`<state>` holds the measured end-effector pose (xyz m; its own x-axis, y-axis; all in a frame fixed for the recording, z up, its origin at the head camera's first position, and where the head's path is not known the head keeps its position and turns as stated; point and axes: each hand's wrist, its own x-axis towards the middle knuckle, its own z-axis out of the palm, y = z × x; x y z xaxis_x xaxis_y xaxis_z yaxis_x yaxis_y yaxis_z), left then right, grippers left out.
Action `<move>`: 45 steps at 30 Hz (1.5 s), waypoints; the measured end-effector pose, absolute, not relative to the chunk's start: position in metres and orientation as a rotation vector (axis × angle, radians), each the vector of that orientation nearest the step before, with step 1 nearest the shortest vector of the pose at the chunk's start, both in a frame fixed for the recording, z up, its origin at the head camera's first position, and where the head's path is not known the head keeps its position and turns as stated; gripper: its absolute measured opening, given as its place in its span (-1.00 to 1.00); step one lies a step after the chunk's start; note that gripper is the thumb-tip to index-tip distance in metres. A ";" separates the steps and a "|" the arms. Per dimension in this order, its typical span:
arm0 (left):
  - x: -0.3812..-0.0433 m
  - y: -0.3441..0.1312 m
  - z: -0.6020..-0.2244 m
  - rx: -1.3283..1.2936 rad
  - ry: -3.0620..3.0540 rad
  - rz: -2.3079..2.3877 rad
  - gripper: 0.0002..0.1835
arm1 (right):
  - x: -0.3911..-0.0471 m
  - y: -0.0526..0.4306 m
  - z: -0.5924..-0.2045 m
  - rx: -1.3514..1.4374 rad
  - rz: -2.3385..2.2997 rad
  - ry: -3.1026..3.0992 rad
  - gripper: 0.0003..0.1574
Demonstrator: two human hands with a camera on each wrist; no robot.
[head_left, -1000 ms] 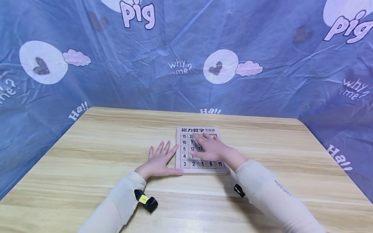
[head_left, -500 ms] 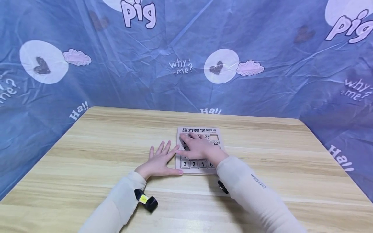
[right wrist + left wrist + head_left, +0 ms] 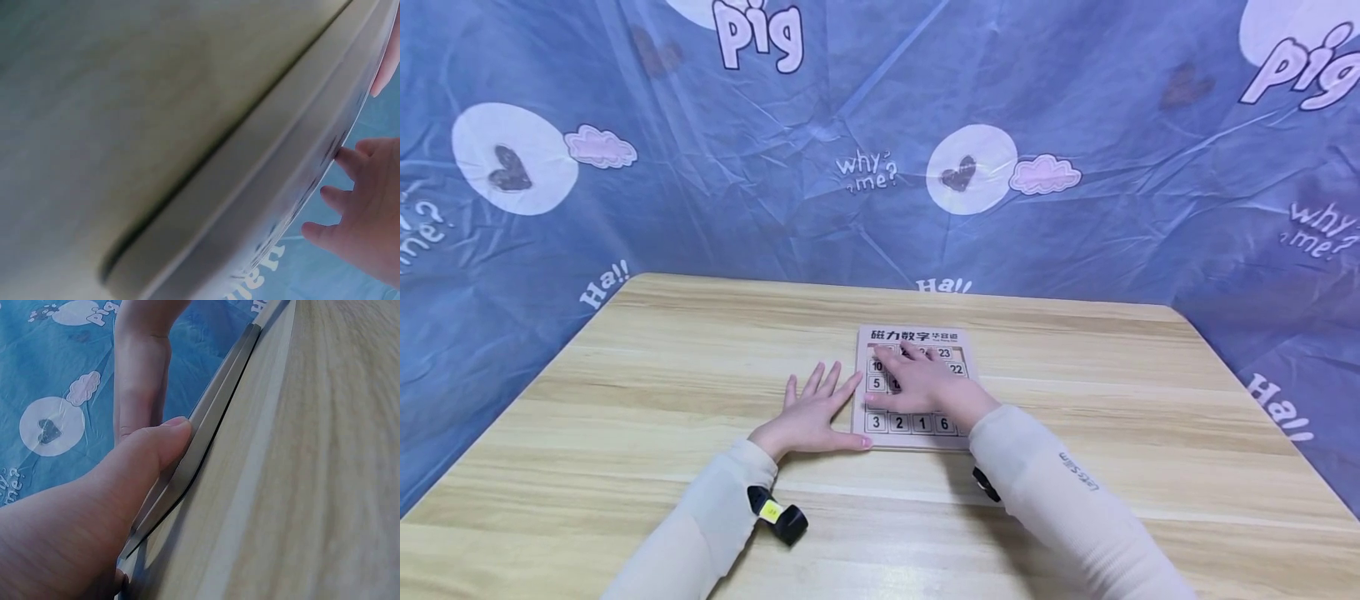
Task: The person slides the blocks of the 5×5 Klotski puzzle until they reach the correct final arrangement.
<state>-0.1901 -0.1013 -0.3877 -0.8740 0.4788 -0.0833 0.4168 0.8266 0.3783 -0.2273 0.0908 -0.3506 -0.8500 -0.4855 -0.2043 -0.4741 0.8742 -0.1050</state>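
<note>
A magnetic number slide puzzle lies flat on the table, its tiles in rows under a printed title. My left hand is spread at its left side, the thumb at the near left corner and the forefinger at the left edge. In the left wrist view, that thumb rests against the puzzle's side. My right hand reaches over the tiles with fingers spread. One of its fingertips meets the puzzle's face in the right wrist view, while the other fingers stand off it. Several tiles are hidden beneath this hand.
The wooden table extends around the puzzle on all sides. Behind it hangs a blue printed cloth. A black wrist camera sits on the left sleeve, another under the right.
My right hand moved left across the puzzle, then slightly back right. The top row's tiles have slid right: 23 is nearer the right side and a gap shows at the left end. Left hand stayed.
</note>
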 end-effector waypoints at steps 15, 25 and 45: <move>-0.189 -0.101 -0.386 0.690 2.839 0.517 0.06 | -0.224 0.104 -0.351 -0.738 -0.067 2.819 0.09; -0.190 -0.102 -0.389 0.700 2.832 0.546 0.08 | -0.213 0.103 -0.350 -0.813 -0.053 2.809 0.04; -0.188 -0.102 -0.387 0.723 2.864 0.495 0.04 | -0.138 0.108 -0.343 -1.275 -0.033 2.668 0.00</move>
